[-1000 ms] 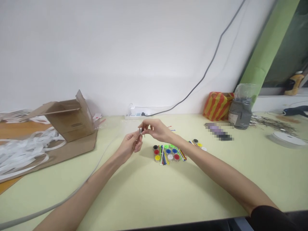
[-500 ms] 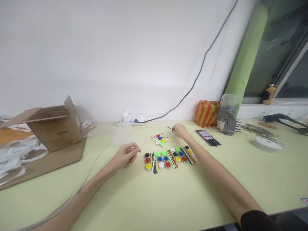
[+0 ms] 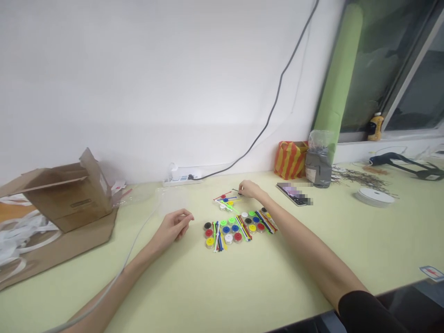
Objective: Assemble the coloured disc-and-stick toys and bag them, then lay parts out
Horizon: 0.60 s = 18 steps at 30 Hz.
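**Right hand (image 3: 244, 188) busy at the back, left hand (image 3: 175, 225) free**

From my remote seat, I see the right fingertips drawn narrow; whether they grip, I cannot tell. The left is loosely curled, nothing visible in it.

Below is a pale green table (image 3: 256, 286), with a cardboard box (image 3: 58, 199) on the left and a striped bag (image 3: 290, 159), white reel (image 3: 375, 195) and smartphone (image 3: 287, 189) on the right. Round pieces (image 3: 228, 239) with coloured tops stand in front, bundles of coloured sticks (image 3: 217, 236) between them. Behind is a looser cluster (image 3: 230, 203); the black stick (image 3: 235, 190) is at its right edge, by the right fingertips.

I'd keep that forearm high over the front pieces, settle the stick flat, and part the fingers gently, so its neighbours aren't nudged.
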{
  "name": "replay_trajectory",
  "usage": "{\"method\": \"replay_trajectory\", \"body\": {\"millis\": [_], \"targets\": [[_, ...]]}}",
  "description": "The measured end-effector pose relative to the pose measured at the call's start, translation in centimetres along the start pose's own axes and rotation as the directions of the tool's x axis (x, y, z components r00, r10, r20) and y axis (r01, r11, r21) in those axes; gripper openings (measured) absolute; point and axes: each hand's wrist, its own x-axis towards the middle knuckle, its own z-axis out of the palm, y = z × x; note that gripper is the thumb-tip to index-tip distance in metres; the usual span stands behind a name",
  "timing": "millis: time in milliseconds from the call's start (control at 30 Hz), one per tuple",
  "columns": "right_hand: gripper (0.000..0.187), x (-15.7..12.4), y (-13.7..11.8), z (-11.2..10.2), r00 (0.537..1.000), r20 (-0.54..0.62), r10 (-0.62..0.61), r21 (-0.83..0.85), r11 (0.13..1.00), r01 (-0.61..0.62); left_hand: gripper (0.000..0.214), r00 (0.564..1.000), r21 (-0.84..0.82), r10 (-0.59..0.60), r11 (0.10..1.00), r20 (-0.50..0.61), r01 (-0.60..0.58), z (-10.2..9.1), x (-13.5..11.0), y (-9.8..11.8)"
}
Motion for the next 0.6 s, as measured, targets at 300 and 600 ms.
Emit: {"method": "replay_trajectory", "body": {"millis": [300,600], "targets": [[0.025,0.0,-1.1,-0.4,0.998,0.029,-0.057,0.104,0.993,0.054,0.036,0.999,0.023,0.030,0.999,-0.032,-0.029,-0.1,0.1,-0.2],[0.031,-4.4,-1.6,-4.2,0.970,-0.177,-0.170,0.094,0.978,0.188,0.031,0.982,0.123,0.126,0.986,-0.141,-0.109,0.3,-0.1,-0.3]]}}
